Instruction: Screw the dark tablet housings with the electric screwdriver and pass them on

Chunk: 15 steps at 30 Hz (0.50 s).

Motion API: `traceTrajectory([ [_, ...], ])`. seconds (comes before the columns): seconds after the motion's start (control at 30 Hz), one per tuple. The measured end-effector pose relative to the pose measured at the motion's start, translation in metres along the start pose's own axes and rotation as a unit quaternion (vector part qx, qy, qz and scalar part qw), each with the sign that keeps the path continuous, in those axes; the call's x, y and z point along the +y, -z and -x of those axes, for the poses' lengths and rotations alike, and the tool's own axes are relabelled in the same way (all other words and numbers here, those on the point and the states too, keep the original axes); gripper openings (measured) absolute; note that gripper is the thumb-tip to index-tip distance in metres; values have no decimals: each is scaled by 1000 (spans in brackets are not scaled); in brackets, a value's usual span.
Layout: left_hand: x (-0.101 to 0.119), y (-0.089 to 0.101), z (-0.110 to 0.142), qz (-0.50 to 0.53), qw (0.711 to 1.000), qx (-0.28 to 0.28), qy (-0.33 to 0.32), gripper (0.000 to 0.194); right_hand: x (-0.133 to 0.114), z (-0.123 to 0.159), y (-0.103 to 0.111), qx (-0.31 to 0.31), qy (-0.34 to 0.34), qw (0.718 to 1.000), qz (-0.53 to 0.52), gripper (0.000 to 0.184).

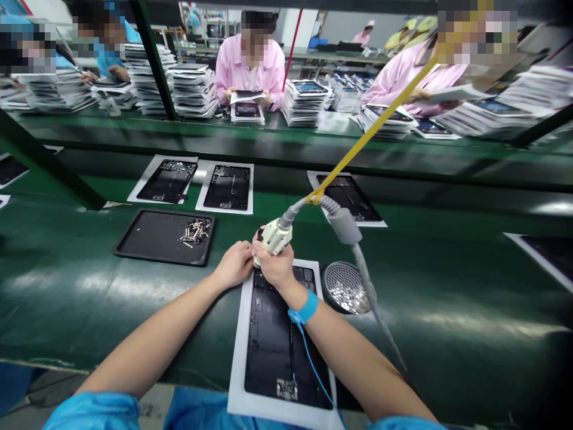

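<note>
My right hand [278, 266] is wrapped round a cream electric screwdriver [273, 237] that stands upright over the far edge of a black tablet shell [276, 340]. The shell lies on a white sheet [239, 358] right in front of me. My left hand [234, 263] is closed in a pinch at the tool's tip, touching the shell's top edge; what it pinches is too small to make out. A blue wrist strap [305, 309] with a blue cord sits on my right wrist. A grey cable and a yellow line [376, 122] run up from the tool.
A round mesh dish of screws [347, 287] sits right of the shell. A black tray [156, 236] with loose screws lies to the left. More shells on white sheets [226, 187] ride the green belt. Across it, people in pink and blue handle stacked trays [304, 101].
</note>
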<state>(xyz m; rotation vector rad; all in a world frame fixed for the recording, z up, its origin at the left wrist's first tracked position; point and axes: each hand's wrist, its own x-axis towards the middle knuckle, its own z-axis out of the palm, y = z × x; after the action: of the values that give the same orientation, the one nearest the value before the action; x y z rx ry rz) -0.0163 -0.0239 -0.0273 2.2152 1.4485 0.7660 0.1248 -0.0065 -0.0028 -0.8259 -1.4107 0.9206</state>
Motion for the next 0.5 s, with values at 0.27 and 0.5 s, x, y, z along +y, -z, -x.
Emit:
traceTrajectory([
  [0.27, -2, 10, 4, 20, 999, 20, -26, 23, -35, -3, 44, 62, -6, 995, -81, 23],
  [0.5, 26, 1, -14, -113, 993, -1, -17, 23, -46, 9, 137, 171, 36, 985, -1, 21],
])
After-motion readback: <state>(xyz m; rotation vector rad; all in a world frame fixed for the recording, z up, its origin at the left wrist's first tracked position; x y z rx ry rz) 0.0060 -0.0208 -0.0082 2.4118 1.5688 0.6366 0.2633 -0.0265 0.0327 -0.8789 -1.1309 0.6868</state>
